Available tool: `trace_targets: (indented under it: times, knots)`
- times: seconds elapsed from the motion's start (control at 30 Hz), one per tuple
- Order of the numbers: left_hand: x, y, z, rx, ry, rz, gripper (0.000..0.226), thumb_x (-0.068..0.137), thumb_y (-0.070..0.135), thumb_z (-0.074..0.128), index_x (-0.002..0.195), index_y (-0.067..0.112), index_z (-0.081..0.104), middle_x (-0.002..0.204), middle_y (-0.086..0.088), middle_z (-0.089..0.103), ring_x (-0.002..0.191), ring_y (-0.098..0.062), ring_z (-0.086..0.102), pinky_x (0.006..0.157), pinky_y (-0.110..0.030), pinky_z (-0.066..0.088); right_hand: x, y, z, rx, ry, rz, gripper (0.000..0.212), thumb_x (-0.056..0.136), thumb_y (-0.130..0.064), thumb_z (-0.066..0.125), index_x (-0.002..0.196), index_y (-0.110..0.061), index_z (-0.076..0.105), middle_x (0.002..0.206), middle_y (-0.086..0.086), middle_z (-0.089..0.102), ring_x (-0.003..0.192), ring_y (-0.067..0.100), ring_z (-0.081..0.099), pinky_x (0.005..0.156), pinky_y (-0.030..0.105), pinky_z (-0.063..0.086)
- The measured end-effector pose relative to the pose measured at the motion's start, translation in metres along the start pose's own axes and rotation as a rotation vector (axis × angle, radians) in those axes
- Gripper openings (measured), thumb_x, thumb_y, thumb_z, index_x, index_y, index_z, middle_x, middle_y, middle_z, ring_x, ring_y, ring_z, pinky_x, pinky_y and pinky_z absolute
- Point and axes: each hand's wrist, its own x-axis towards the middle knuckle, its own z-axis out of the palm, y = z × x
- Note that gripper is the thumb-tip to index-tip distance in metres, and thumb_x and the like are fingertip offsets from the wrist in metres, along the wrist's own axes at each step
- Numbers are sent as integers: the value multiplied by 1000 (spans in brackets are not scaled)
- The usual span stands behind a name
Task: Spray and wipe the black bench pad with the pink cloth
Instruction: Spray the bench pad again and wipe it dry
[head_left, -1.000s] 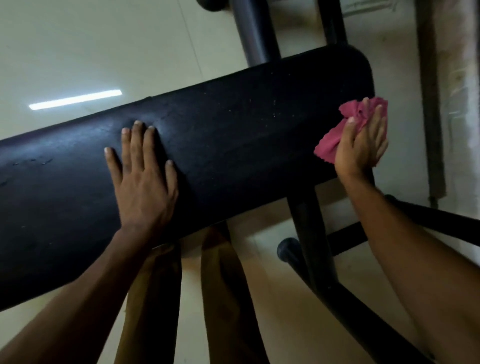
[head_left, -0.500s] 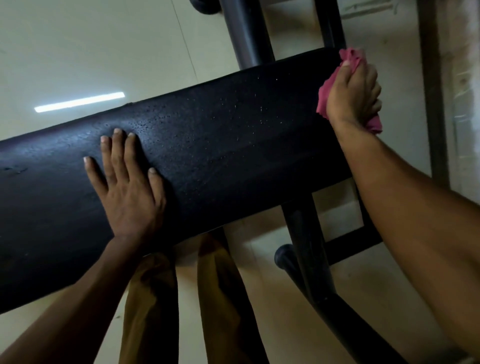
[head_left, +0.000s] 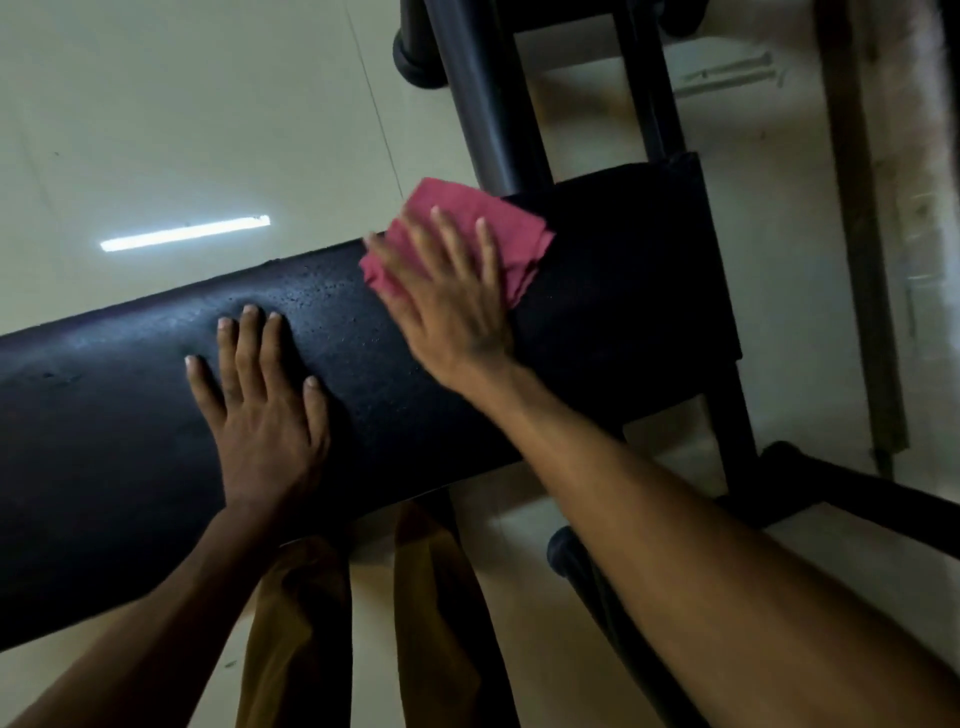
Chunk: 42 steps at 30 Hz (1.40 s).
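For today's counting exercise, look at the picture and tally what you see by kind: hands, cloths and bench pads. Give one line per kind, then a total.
Hands: 2, the left hand flat on the pad, the right hand pressing the cloth.
Cloths: 1, the pink cloth.
Bench pads: 1, the black bench pad.
Total: 4

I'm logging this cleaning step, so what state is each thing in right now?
bench pad: lying flat, droplets speckling its middle.
pink cloth: spread on the pad, pressed under the right hand.
right hand: fingers splayed flat on the cloth, motion-blurred.
left hand: open, palm flat on the pad.
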Motion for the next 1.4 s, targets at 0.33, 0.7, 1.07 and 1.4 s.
trace_targets:
  times: [0.33, 0.7, 1.07, 1.4]
  knots:
    - [1, -6, -3, -132, 20, -15, 66, 97, 34, 41, 157, 13, 24, 168, -9, 16, 157, -22, 4, 125, -49, -7, -64, 144, -16, 42, 67, 356, 56, 105, -53, 16, 158, -38, 8, 169, 2, 6, 155, 30, 0, 124, 57, -3]
    - [0, -7, -2, -132, 48, -9, 64, 98, 30, 41, 156, 9, 27, 167, -10, 19, 156, -25, 8, 125, -52, -3, -61, -67, 28, 100, 95, 87, 55, 105, -51, 27, 157, -35, 24, 167, 2, 18, 155, 27, 11, 123, 56, 2]
    - [-3, -17, -13, -232, -20, 61, 72, 88, 12, 41, 158, 9, 24, 168, -10, 15, 157, -24, 3, 125, -51, -8, -56, 67, 0, 66, 104, 379, 56, 104, -54, 15, 158, -37, 13, 169, 1, 9, 155, 32, 1, 122, 58, -6]
    - [-30, -50, -25, -132, -17, -19, 64, 97, 25, 39, 157, 7, 26, 167, -12, 16, 156, -26, 6, 127, -51, 5, -2, -125, 17, 144, 59, 115, 52, 104, -51, 24, 154, -39, 30, 165, -1, 25, 154, 29, 14, 122, 56, -5]
